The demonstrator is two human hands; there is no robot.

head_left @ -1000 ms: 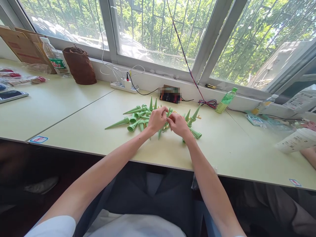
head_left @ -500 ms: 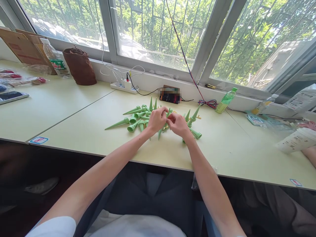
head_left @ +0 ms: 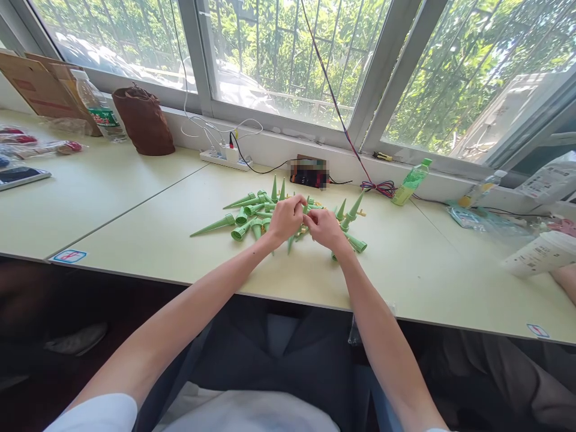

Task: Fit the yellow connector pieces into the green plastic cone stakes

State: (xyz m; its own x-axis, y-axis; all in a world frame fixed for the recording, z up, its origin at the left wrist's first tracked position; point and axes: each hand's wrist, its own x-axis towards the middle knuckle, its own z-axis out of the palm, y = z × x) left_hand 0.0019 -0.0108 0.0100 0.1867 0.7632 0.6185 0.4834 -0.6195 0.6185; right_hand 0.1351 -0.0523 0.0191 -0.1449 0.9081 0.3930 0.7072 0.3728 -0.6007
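Green spikes (head_left: 245, 215) litter the table (head_left: 148, 240); left hand (head_left: 283, 219) and right hand (head_left: 324, 228) meet, fingers pinched shut on a small part (head_left: 305, 229), apparently joining it. Seating needs fine alignment.

Heap of green plastic cone spikes (head_left: 245, 230) on table (head_left: 135, 240), some upright.

Small assembly workshop, not an office. Long pale bench tables (head_left: 135, 198) pushed under a window (head_left: 270, 60), station stickers (head_left: 68, 255) on the front edge, a batch of identical green plastic spikes (head_left: 216, 224) piled mid-bench, power strip (head_left: 225, 157) and loose red-black wires (head_left: 380, 189) along the sill (cardboard (head_left: 36, 84) stacked far left).
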